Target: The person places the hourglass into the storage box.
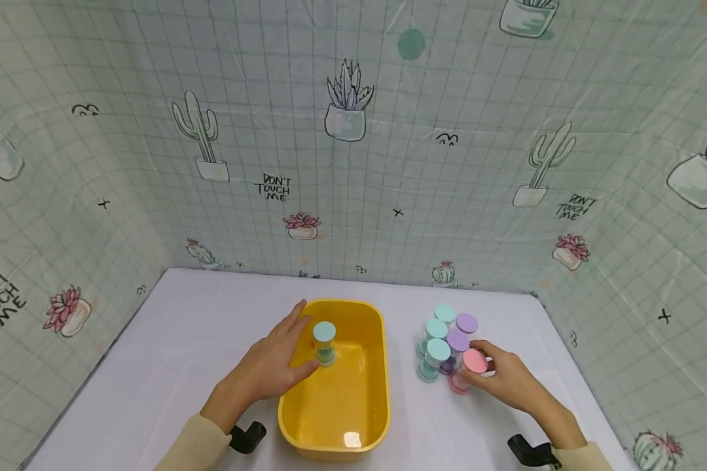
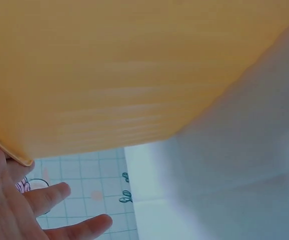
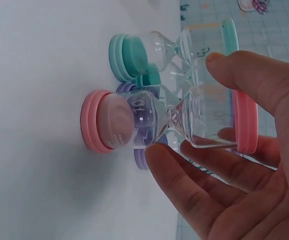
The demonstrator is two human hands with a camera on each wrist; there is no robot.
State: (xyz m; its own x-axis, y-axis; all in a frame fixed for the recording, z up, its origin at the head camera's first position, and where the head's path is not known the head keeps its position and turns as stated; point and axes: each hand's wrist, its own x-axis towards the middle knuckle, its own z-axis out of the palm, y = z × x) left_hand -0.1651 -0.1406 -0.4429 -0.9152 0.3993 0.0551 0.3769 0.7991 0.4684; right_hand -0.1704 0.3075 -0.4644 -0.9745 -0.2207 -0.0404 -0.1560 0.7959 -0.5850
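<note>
Several small sand timers with glass bodies and coloured caps stand grouped on the right of the table. My right hand (image 1: 509,378) has its thumb and fingers around the upper part of the pink sand timer (image 3: 119,122), which stands upright at the near side of the group. Beside it are mint-green sand timers (image 1: 438,353) and purple ones (image 1: 458,340). One mint-green timer stands inside a yellow basin (image 1: 359,392), near its far left. My left hand (image 1: 271,366) lies over the basin's left rim, fingers extended and thumb reaching inward close to that timer.
A white-covered table (image 1: 200,340) carries everything. Around it hangs a checked cloth (image 1: 389,163) printed with potted cacti and lettering, forming a back and side walls. A black wrist mount (image 1: 247,437) is on each wrist.
</note>
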